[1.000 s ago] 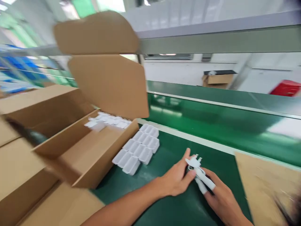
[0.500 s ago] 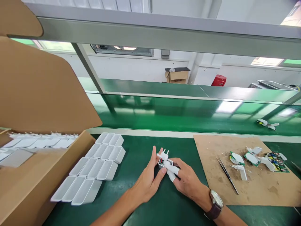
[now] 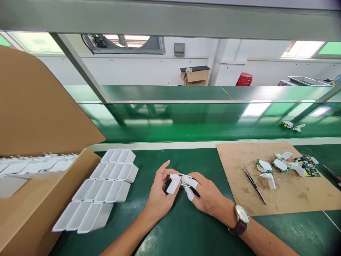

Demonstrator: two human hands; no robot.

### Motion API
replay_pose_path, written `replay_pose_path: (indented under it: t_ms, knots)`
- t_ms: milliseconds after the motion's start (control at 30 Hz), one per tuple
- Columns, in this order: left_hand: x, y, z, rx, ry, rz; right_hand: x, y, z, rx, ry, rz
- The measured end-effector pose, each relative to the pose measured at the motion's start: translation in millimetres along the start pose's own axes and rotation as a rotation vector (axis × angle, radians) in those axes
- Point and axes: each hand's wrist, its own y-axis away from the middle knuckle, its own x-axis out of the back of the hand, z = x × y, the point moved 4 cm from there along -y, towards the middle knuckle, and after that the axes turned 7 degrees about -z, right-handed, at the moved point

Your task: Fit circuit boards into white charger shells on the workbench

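Observation:
Both of my hands meet over the green table at the lower middle. My left hand (image 3: 162, 192) grips a small white plastic part (image 3: 173, 183) with a flat tab between thumb and fingers. My right hand (image 3: 209, 193), with white covers on two fingertips and a watch on the wrist, holds a white housing (image 3: 185, 179) against that part. The fingers hide much of the housing and whatever is inside it.
Rows of white trays (image 3: 114, 170) stand at left beside an open cardboard box (image 3: 53, 202) of white parts. On the right, a brown board (image 3: 287, 202) bears tweezers (image 3: 254, 185) and circuit boards (image 3: 309, 166). Pliers (image 3: 333, 175) lie at the right edge.
The white part with prongs has been turned, so its flat tab now points down toward my left thumb. My left fingers have curled round it. The camera view has shifted slightly.

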Motion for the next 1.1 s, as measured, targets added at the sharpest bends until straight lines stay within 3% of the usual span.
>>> replay_pose_path:
  t_ms: [133, 333, 533, 700, 933, 1033, 1100]
  knots:
    - [0.1, -1.8, 0.1, 0.023, 0.053, 0.0, 2.0, -1.4, 2.0, -0.034, -0.092, 0.021]
    - [-1.0, -3.2, -1.1, 0.052, 0.078, -0.013, 1.6, -2.4, 0.4, -0.039, 0.004, -0.052]
    - [0.3, -3.2, -2.6, 0.076, 0.07, -0.011, 11.4, 3.4, 14.9, -0.11, -0.377, 0.077]
    - [-0.2, -3.4, -3.5, 0.072, 0.073, -0.009, 8.6, 1.9, 7.3, -0.008, -0.169, 0.046]
    - [-1.2, -4.5, -4.5, 0.093, 0.119, -0.029, 1.4, -0.8, 4.6, -0.027, -0.041, 0.005]
    - [-0.8, -5.3, -6.1, 0.066, 0.118, -0.013, -3.0, -2.3, 9.2, -0.062, -0.179, 0.029]
    - [-0.6, -4.5, -5.7, 0.015, 0.068, 0.012, -4.5, -3.8, 15.1, -0.183, -0.451, 0.088]
